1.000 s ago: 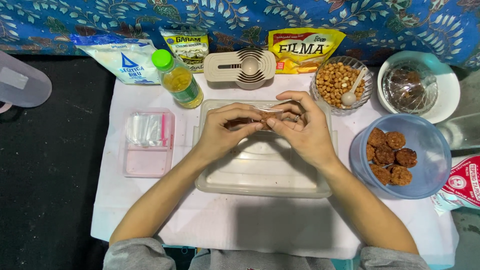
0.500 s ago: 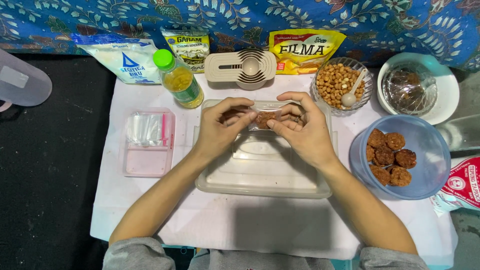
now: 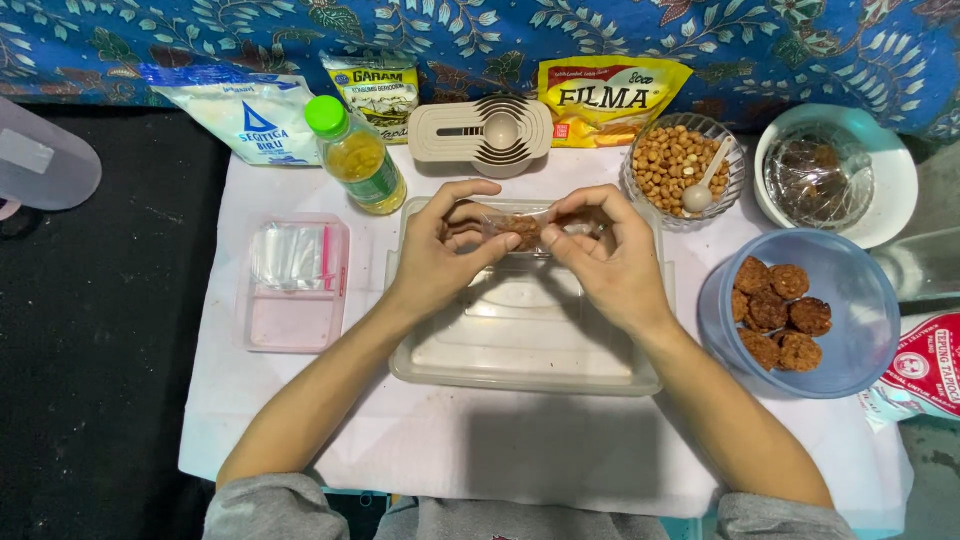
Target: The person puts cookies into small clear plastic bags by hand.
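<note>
My left hand (image 3: 445,255) and my right hand (image 3: 605,260) meet over the far end of a clear rectangular plastic container (image 3: 525,345). Between the fingertips of both hands is a small brown cookie (image 3: 520,230) inside a clear plastic wrapper (image 3: 575,225). The thumbs and forefingers pinch the wrapper on either side of the cookie. A blue bowl (image 3: 850,340) at the right holds several more brown cookies (image 3: 775,310).
A pink box of plastic wrappers (image 3: 295,285) lies left. At the back stand an oil bottle with a green cap (image 3: 355,155), measuring cups (image 3: 485,135), three food packets, a glass bowl of peanuts (image 3: 680,165) with a spoon, and a white bowl (image 3: 885,195).
The hands have shifted slightly; the fingers have worked the wrapper around the cookie, which now shows more plainly between the fingertips.
</note>
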